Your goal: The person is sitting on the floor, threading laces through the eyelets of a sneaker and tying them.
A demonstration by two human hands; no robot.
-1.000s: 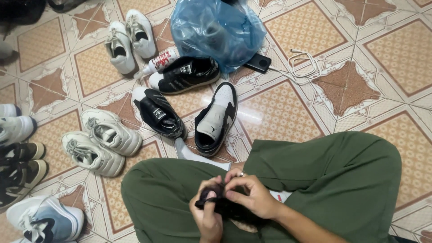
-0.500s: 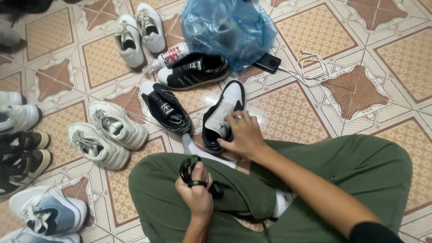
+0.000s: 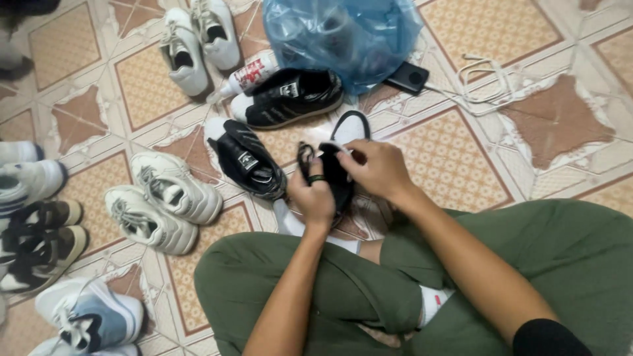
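Hands meet over a black-and-white sneaker on the tiled floor, just ahead of the person's crossed legs in green trousers. Left hand closed around a bundle of black shoelace; loops stick up above the fist, and a lace end wraps the fingers. Right hand grips the sneaker's upper edge, fingers curled over the tongue area, ring visible on one finger. Sneaker tilted, toe pointing away; heel hidden behind both hands.

Just left of the left hand: a black sneaker with white stripes, lying at an angle. Its mate sits beyond, near a white spray bottle. Blue plastic bag at top, touching a black phone-like device with a white cable coiled beside it. Pair of white sneakers at upper left. Pair of grey-white trainers at left. More shoes along the left edge, partly cut off.
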